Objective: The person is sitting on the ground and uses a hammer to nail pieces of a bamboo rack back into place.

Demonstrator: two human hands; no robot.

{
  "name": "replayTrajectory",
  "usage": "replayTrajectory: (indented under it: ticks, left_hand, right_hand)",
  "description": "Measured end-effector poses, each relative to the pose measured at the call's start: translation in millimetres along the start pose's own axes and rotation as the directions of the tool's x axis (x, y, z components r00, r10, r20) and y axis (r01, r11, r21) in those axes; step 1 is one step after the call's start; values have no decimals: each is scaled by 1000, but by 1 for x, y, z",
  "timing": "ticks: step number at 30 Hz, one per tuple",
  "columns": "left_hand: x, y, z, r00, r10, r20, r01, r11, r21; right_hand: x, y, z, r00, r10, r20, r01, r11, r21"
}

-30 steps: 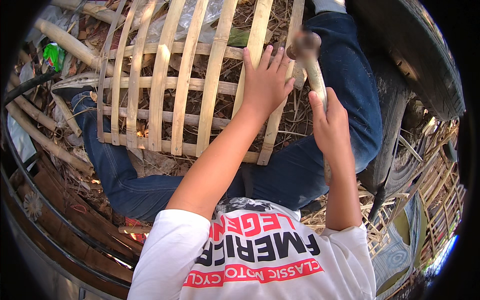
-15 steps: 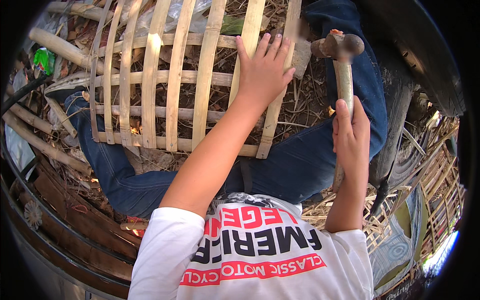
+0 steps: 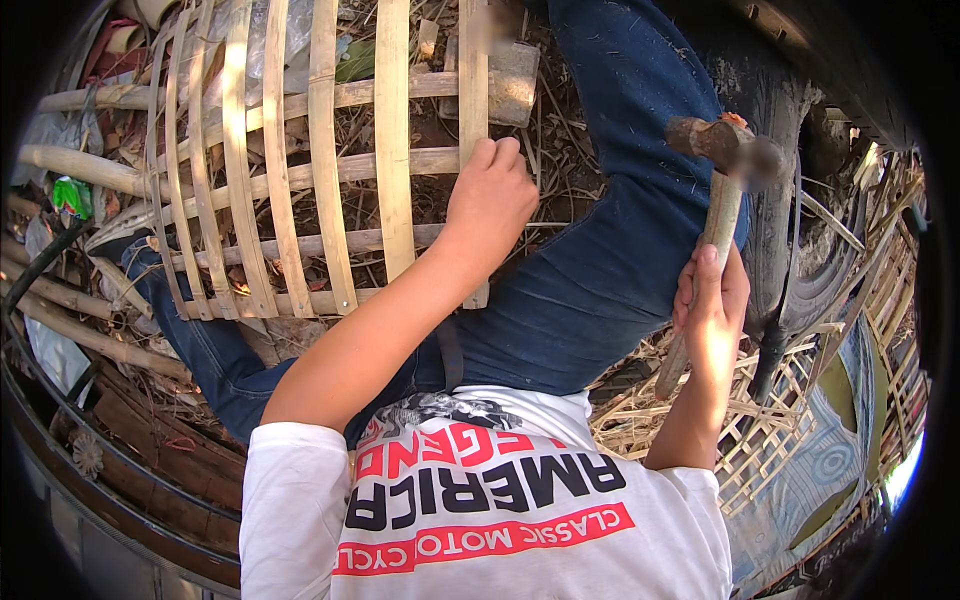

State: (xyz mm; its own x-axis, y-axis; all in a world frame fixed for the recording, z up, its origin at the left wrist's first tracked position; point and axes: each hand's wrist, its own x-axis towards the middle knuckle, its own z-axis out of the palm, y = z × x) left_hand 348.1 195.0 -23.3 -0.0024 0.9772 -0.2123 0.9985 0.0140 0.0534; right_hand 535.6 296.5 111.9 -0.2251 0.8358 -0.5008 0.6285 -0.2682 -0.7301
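A bamboo lattice panel (image 3: 322, 160) of upright slats over crosspieces lies ahead of me, to the left. On its rightmost slat (image 3: 473, 60) my left hand (image 3: 493, 195) is closed, fingers curled at the slat's outer edge; the fingertips are partly hidden. A hammer (image 3: 724, 215) with a worn metal head and a pale wooden handle is gripped in my right hand (image 3: 712, 295). Its head points up and away, over my right knee, apart from the panel. Near the panel's far right corner, a grey block (image 3: 512, 85) lies at the same slat.
My jeans-clad legs (image 3: 590, 270) spread around the panel. Bamboo poles (image 3: 90, 170) and a green wrapper (image 3: 70, 197) lie at the left. Dark worn wood (image 3: 765, 200) stands beyond the hammer. At the right are woven bamboo strips (image 3: 770, 430) and a patterned blue cloth (image 3: 815, 480).
My left hand has gone from spread flat across the slats to curled on the end slat. The panel sits further left in view. The hammer has tilted and sits lower, to the right.
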Motion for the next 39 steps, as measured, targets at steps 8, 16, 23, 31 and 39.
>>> replayTrajectory:
  ticks: [8, 16, 23, 31, 39]
  left_hand:
    - [42, 26, 10, 995, 76, 69, -90, 964, 250]
    - [74, 10, 40, 983, -99, 152, 101, 995, -10]
    - [69, 8, 40, 988, -67, 142, 61, 997, 46]
    - [32, -21, -32, 861, -285, -421, 37, 861, -508]
    - [25, -84, 15, 568, -744, -353, 268, 573, -775]
  right_hand:
    - [13, 23, -6, 983, -80, 166, 63, 993, 104]
    - [15, 21, -7, 960, -175, 218, 156, 983, 100]
    - [15, 16, -8, 966, -85, 246, 53, 989, 136]
    - [15, 14, -6, 968, -69, 240, 53, 996, 71]
    - [12, 2, -1, 977, -20, 212, 11, 999, 44]
